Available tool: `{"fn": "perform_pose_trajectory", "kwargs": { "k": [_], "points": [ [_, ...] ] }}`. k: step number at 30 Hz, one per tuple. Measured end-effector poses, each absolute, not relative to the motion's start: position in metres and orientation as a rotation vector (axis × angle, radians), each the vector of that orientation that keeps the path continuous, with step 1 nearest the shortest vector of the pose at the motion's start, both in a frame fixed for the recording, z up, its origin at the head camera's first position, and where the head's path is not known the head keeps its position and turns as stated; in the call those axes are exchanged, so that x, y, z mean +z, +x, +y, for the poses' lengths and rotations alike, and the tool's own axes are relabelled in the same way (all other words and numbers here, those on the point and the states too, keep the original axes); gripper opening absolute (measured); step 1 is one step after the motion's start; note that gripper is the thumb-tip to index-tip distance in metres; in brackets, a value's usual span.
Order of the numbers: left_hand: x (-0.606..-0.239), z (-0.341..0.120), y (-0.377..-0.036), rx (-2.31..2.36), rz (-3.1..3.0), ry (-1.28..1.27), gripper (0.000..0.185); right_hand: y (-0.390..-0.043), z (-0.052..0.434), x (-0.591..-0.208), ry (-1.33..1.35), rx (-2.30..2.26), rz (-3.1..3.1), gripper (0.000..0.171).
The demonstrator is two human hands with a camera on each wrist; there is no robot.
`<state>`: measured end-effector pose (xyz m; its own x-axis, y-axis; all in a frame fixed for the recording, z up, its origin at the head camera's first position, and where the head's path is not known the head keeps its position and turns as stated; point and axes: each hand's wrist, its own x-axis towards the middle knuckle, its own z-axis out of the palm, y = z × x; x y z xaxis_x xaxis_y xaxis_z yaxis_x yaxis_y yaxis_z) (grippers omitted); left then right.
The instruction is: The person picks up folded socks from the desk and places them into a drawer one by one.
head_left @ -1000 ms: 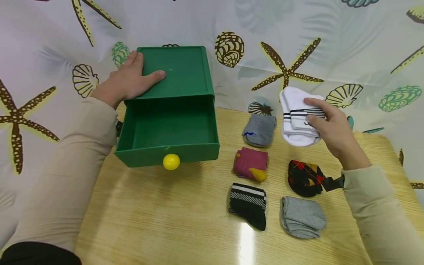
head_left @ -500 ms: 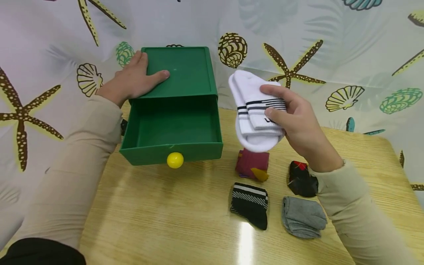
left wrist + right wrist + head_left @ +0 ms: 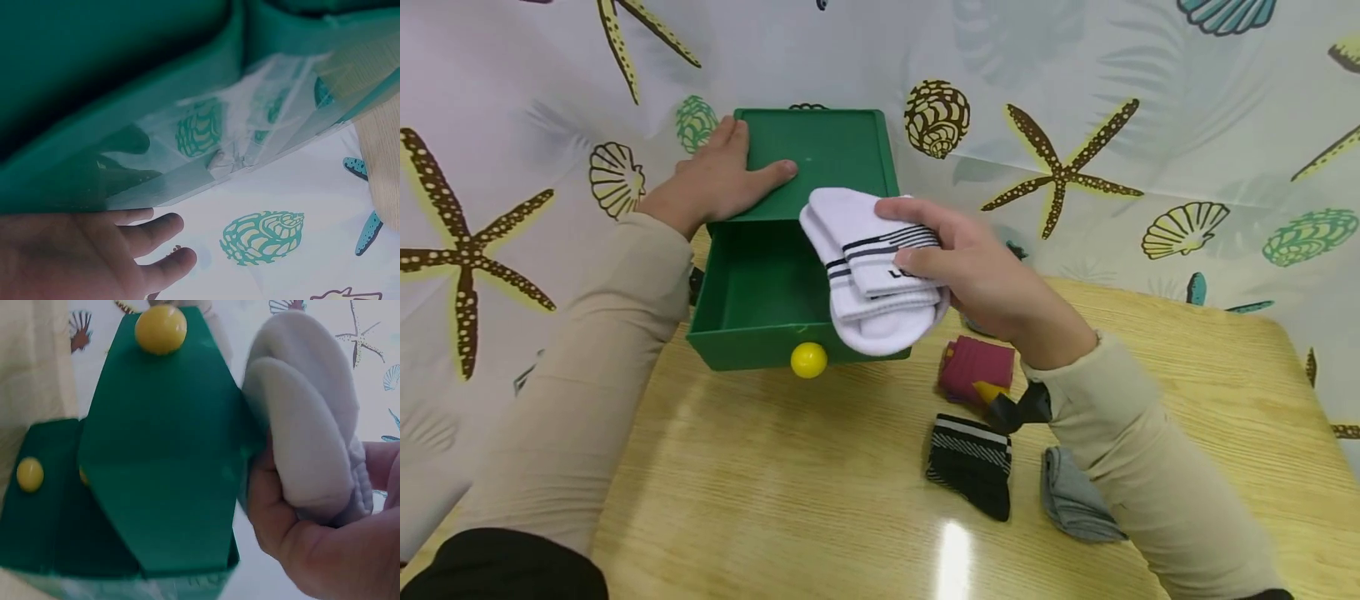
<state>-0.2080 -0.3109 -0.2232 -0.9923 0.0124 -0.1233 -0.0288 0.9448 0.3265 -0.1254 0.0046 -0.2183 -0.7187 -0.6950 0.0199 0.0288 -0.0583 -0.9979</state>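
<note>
right hand (image 3: 992, 287): folded white socks (image 3: 868, 271) gripped over open green drawer (image 3: 775, 287) | left hand (image 3: 718, 179): laid flat, fingers relaxed, on drawer box top (image 3: 820, 154)

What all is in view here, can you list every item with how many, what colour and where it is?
drawer box: 1, green, at the back left of the table, its drawer pulled open
drawer knob: 1, yellow, on the drawer's front
white socks: 1 folded pair, white with dark stripes, held over the open drawer's right side
maroon socks: 1 folded bundle, maroon with yellow, on the table right of the drawer
black socks: 1 folded bundle, black with white stripes, nearer than the maroon one
grey socks: 1 folded bundle, grey, right of the black one, partly behind the sleeve
table: 1, light wood
backdrop: 1, pale with shell and starfish print
left hand: rests flat on the box top
right hand: grips the white socks
</note>
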Motion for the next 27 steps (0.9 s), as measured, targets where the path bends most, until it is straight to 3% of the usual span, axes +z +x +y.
{"fn": "perform_pose_trajectory", "kwargs": {
  "k": [10, 20, 27],
  "points": [
    [-0.223, -0.311, -0.209, 0.495, 2.96, -0.011, 0.099, -0.135, -0.03, -0.214, -0.447, -1.647, 1.785, 0.04],
    [-0.222, -0.313, -0.209, 0.511, 2.949, -0.01, 0.099, -0.141, -0.074, -0.22, -0.346, -1.685, 1.692, 0.05],
    [-0.221, -0.314, -0.207, 0.508, 2.942, 0.005, 0.099, -0.143, -0.091, -0.23, -0.504, -1.42, 1.833, 0.053]
  ]
}}
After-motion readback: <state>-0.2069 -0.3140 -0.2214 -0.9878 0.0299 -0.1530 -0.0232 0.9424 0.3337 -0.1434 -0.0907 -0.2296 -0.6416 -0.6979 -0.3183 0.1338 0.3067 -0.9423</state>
